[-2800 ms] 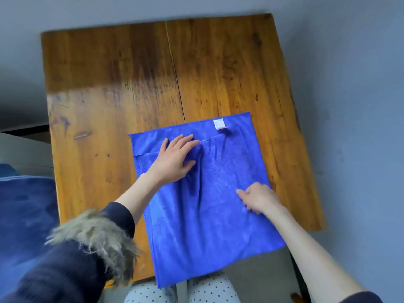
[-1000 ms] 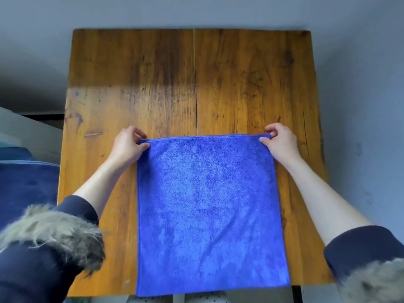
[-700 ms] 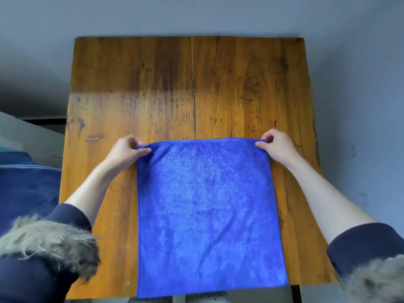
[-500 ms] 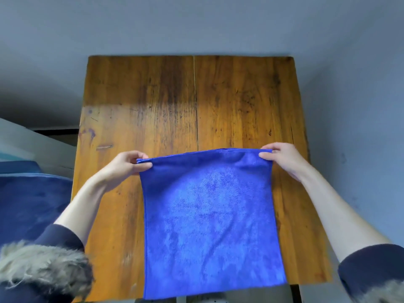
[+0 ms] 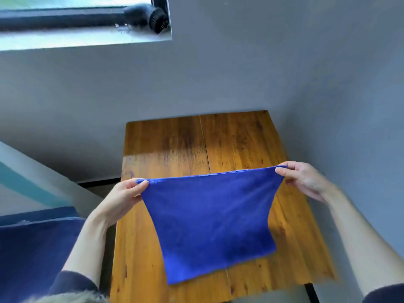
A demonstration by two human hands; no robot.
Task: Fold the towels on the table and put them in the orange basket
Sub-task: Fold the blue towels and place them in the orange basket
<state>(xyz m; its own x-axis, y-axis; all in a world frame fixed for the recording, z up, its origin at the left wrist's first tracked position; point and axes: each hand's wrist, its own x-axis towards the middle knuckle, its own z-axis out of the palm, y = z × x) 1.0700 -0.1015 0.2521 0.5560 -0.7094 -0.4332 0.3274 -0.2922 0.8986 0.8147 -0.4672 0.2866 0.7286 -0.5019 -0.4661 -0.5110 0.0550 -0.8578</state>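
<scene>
A blue towel (image 5: 212, 221) hangs in the air above the wooden table (image 5: 172, 149), stretched between both hands. My left hand (image 5: 122, 199) pinches its upper left corner. My right hand (image 5: 306, 179) pinches its upper right corner, a little higher. The towel's lower edge hangs over the near part of the table; I cannot tell whether it touches the wood. No orange basket is in view.
The table stands in a corner of grey walls, with a window ledge (image 5: 87, 40) and a dark round object (image 5: 153, 18) high up on the left. A dark blue cushioned surface (image 5: 32, 248) lies to the left of the table.
Both hands have lifted the towel's far edge off the table and raised it, so the towel now hangs instead of lying flat. The view has tilted upward, showing the wall and window.
</scene>
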